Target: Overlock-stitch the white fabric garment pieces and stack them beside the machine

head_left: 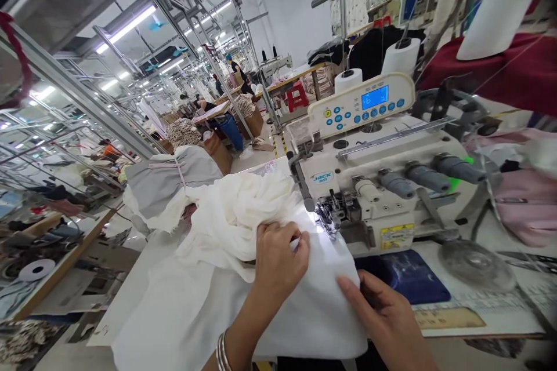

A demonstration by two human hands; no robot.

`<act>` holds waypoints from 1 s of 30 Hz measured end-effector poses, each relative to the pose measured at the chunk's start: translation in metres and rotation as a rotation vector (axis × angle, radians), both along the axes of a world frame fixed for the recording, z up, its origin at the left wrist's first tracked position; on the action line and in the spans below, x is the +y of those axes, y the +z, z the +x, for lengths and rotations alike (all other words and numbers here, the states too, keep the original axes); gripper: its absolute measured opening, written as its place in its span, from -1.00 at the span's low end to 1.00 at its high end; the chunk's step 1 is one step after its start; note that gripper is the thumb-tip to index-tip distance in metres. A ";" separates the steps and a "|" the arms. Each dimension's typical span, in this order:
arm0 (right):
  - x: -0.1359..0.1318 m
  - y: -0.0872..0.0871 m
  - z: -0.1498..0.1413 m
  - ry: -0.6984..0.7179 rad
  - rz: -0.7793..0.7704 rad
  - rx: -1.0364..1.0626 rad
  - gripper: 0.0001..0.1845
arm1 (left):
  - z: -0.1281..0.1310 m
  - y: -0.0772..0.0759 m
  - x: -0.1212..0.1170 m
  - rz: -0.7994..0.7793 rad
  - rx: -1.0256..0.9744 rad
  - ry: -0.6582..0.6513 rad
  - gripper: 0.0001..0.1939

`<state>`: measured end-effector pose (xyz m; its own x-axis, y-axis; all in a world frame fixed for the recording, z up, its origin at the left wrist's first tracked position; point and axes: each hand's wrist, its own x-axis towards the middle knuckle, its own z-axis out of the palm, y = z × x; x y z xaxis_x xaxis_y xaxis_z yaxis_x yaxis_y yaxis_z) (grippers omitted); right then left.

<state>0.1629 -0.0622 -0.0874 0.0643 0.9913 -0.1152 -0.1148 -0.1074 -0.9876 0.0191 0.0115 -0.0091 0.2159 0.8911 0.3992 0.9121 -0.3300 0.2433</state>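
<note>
A bunched white fabric (243, 226) lies on the sewing table, spreading toward me in a flat layer (209, 313). My left hand (278, 258) is curled over a fold of it, close to the presser foot (328, 214) of a white JACK overlock sewing machine (369, 179). My right hand (383, 322) grips the fabric's right edge between thumb and fingers, in front of the machine. Metal bangles (223, 355) circle my left wrist. The needle area is partly hidden by the fabric and the machine's parts.
Thread cones (350, 80) stand behind the machine's control panel (361, 101). A blue mat (404, 278) lies to its front right. A grey garment (174, 179) sits left of the fabric. Pink cloth (526, 197) lies right. Far back, a co-worker (237, 69) stands among sewing tables and overhead rails.
</note>
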 end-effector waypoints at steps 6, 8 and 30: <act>0.001 0.010 -0.001 -0.076 -0.027 0.045 -0.59 | -0.005 0.000 0.006 0.022 -0.034 -0.035 -0.76; 0.002 0.012 -0.001 -0.078 -0.020 0.035 -0.61 | -0.005 0.000 0.007 0.031 -0.042 -0.043 -0.75; 0.003 -0.007 0.013 0.022 0.060 -0.143 -0.64 | -0.002 0.003 0.012 0.362 0.091 -0.080 -0.92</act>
